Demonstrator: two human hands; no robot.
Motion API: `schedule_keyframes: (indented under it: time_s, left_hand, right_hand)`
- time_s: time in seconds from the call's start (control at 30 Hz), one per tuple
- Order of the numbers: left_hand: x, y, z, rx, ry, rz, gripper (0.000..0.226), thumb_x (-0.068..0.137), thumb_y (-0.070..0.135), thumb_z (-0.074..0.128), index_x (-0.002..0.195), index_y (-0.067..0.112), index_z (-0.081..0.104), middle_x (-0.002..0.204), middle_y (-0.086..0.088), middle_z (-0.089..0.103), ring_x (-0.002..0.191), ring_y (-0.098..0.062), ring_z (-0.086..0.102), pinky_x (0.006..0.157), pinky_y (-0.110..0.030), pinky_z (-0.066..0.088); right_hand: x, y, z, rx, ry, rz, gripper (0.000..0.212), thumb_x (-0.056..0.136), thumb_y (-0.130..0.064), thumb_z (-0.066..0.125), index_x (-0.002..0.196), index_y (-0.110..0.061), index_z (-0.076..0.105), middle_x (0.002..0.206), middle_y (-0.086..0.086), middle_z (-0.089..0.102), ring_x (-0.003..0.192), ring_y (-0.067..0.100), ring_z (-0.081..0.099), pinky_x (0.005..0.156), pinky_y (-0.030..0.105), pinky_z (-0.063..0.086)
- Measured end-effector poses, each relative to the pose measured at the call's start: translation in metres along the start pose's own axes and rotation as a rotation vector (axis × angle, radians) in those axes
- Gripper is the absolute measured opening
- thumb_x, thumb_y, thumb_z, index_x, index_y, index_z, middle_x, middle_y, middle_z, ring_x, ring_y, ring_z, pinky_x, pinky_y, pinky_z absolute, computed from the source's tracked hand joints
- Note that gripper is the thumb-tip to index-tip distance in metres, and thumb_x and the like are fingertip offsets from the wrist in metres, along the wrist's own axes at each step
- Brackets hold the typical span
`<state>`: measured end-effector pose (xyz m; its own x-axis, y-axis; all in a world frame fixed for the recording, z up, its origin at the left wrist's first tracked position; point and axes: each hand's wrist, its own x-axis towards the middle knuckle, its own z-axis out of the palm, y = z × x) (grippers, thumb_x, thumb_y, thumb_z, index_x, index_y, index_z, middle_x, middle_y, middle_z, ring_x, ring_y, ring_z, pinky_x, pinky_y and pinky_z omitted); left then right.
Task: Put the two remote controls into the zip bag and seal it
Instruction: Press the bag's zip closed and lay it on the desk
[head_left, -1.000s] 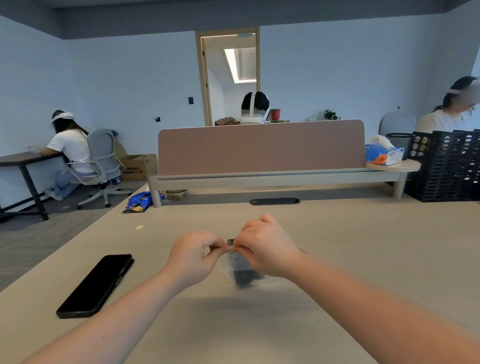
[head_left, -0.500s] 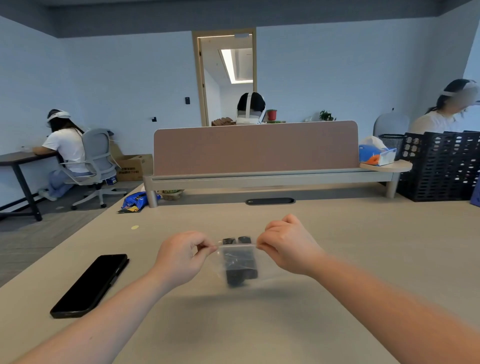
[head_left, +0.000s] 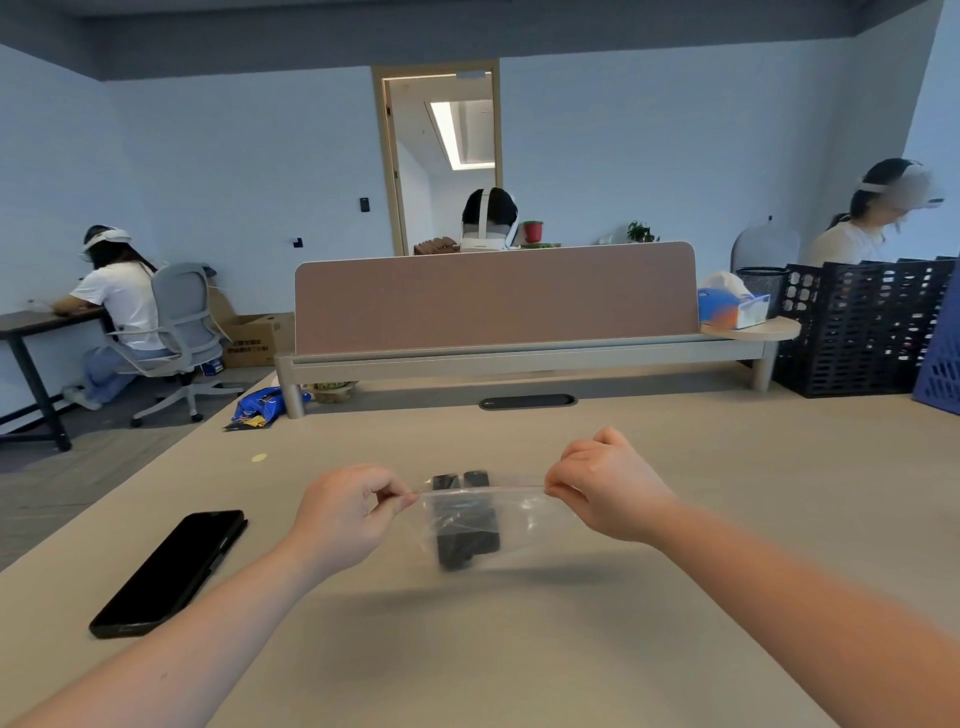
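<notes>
- The zip bag hangs in the air above the table, stretched between the two hands, with the two remote controls inside it as dark blocks sitting toward its left half.
- The left hand pinches the left end of the zip strip with thumb and forefinger closed tight on the plastic; the right hand pinches the right end the same way, other fingers curled in.
- The tops of the remotes appear to reach up to the seal line or just past it. If so, the strip cannot close over them there, and the seal would be left with a gap; the view is too soft to be sure.
- Whether the strip is pressed shut along its whole length cannot be told. A section only half engaged could pop open under the weight of the remotes.
- Both grips are small pinches on slick film. If one corner slips, the bag would swing down from the other hand and the remotes could slide toward the mouth or drop onto the table.
- The load sits off-centre, nearer the left hand, so that pinch probably carries more of the weight and is the likelier one to give.
- A phone lies on the table to the left, well apart from the bag; it seems out of the way unless the bag falls and skids.
</notes>
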<state>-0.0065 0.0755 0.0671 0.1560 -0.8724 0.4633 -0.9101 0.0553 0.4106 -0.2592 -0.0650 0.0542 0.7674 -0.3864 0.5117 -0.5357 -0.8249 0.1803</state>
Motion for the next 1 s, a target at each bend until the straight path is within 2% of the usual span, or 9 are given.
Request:
schedule_keyframes:
  time_s: [0.13,0.27,0.37,0.47,0.6,0.7,0.87,1.0]
  left_hand:
    - [0.001,0.003,-0.001,0.017,-0.027,0.002,0.009,0.081,0.024,0.066,0.078,0.017,0.071,0.072,0.010,0.066,0.077,-0.015,0.060,0.071,-0.038,0.052]
    - [0.001,0.004,0.000,0.021,-0.047,0.007,0.008,0.081,0.023,0.066,0.080,0.017,0.071,0.071,0.013,0.064,0.077,-0.015,0.061,0.072,-0.038,0.053]
    - [0.001,0.005,-0.001,0.014,-0.053,0.015,0.008,0.080,0.023,0.067,0.079,0.017,0.071,0.071,0.011,0.064,0.077,-0.015,0.061,0.072,-0.037,0.053]
    - [0.002,0.005,-0.001,0.021,-0.064,0.021,0.008,0.080,0.024,0.067,0.076,0.017,0.070,0.067,0.018,0.057,0.074,-0.013,0.058,0.071,-0.035,0.051]
    - [0.004,0.006,0.001,0.020,-0.092,0.033,0.008,0.080,0.025,0.067,0.072,0.024,0.067,0.065,0.022,0.054,0.073,-0.012,0.058,0.071,-0.035,0.051]
    - [0.006,0.006,0.003,0.038,-0.103,0.037,0.009,0.081,0.026,0.066,0.080,0.019,0.071,0.067,0.023,0.053,0.075,-0.011,0.058,0.072,-0.034,0.051]
    - [0.007,0.005,0.005,0.036,-0.092,0.055,0.009,0.081,0.024,0.067,0.077,0.017,0.071,0.065,0.024,0.052,0.074,-0.014,0.058,0.071,-0.034,0.051]
    - [0.007,0.004,0.006,0.026,-0.100,0.052,0.007,0.081,0.023,0.066,0.075,0.020,0.069,0.065,0.024,0.053,0.075,-0.014,0.059,0.072,-0.034,0.051]
  right_hand:
    - [-0.003,0.009,-0.004,0.013,-0.101,0.019,0.029,0.095,-0.030,0.039,0.094,-0.022,0.068,0.094,-0.004,0.072,0.101,0.017,0.058,0.084,0.034,0.034]
    - [-0.002,0.013,-0.005,-0.030,-0.188,0.045,0.030,0.097,-0.033,0.038,0.103,-0.024,0.066,0.102,-0.004,0.071,0.107,0.015,0.055,0.089,0.034,0.034]
    - [-0.003,0.014,-0.005,-0.046,-0.215,0.055,0.031,0.097,-0.036,0.039,0.103,-0.023,0.066,0.103,-0.004,0.071,0.107,0.016,0.056,0.091,0.035,0.035]
    - [-0.003,0.015,-0.004,-0.064,-0.242,0.057,0.032,0.097,-0.037,0.038,0.103,-0.022,0.065,0.102,-0.003,0.071,0.107,0.016,0.055,0.091,0.034,0.035]
    - [-0.007,0.018,-0.002,-0.059,-0.260,0.061,0.030,0.097,-0.035,0.037,0.101,-0.021,0.064,0.101,-0.002,0.070,0.107,0.017,0.055,0.089,0.033,0.034]
    - [-0.009,0.020,0.000,-0.041,-0.275,0.080,0.028,0.098,-0.031,0.036,0.101,-0.022,0.062,0.101,-0.003,0.068,0.107,0.016,0.054,0.089,0.032,0.034]
    - [-0.011,0.023,-0.001,-0.053,-0.313,0.121,0.031,0.098,-0.035,0.035,0.101,-0.021,0.063,0.102,-0.001,0.068,0.105,0.016,0.054,0.092,0.031,0.036]
    - [-0.012,0.021,-0.002,-0.071,-0.376,0.187,0.039,0.098,-0.040,0.032,0.100,-0.014,0.061,0.097,0.006,0.063,0.098,0.024,0.056,0.083,0.031,0.037]
